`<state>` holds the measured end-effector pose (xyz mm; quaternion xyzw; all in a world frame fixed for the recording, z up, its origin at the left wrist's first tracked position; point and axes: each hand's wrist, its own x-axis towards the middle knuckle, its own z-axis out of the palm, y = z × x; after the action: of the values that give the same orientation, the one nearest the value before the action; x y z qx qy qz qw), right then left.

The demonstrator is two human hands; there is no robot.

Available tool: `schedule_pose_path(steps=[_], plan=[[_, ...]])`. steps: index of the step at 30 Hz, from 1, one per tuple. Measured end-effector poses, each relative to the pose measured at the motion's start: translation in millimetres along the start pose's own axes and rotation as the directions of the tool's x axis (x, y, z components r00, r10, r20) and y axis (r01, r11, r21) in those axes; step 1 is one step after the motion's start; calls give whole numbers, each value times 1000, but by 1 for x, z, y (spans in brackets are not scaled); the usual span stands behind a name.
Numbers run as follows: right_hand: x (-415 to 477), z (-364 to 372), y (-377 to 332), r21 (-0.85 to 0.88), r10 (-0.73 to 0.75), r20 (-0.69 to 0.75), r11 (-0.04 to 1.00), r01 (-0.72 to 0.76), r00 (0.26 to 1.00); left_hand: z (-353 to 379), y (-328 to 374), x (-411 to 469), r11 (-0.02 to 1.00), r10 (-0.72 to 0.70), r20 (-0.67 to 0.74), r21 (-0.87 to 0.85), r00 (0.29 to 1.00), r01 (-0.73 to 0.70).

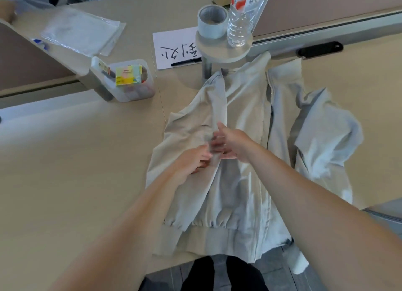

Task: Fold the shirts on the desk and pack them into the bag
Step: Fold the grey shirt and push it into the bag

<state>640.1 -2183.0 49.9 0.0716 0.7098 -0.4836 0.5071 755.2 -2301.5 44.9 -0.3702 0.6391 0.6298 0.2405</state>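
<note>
Two hands on shirt (243,107) | we are pinching its left fold with our left hand (191,160) | right hand (232,142) blurred, grip unclear

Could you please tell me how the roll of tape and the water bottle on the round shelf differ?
The roll of tape is short, wide and opaque grey; the water bottle is taller, slimmer and clear. The roll of tape is a hollow ring open on top; the water bottle bears a red and white label and runs out of frame. Both stand upright, side by side, on the round shelf.
</note>
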Motion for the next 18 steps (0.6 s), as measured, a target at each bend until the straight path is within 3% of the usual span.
schedule_pose_path(steps=[3,5,7,9,14,18], plan=[[-5,10,32,69,-17,13,998,16,1000,0,-30,-9,995,69,-2,-74,998,-69],[-14,13,42,135,-67,-67,988,76,996,-3,-39,-21,979,111,-49,-165,993,-118],[-25,18,49,150,-118,-110,980,133,987,-10,-47,-36,958,113,-116,-252,987,-140],[-41,29,55,156,-121,-55,979,128,991,-23,-63,-52,947,61,-203,-298,977,-121],[-62,61,88,80,-8,111,997,-1,994,-35,-115,-89,979,-62,-276,-204,959,4],[-66,79,123,-1,-22,142,1000,22,990,-11,-153,-95,985,31,-260,-156,965,-74]])
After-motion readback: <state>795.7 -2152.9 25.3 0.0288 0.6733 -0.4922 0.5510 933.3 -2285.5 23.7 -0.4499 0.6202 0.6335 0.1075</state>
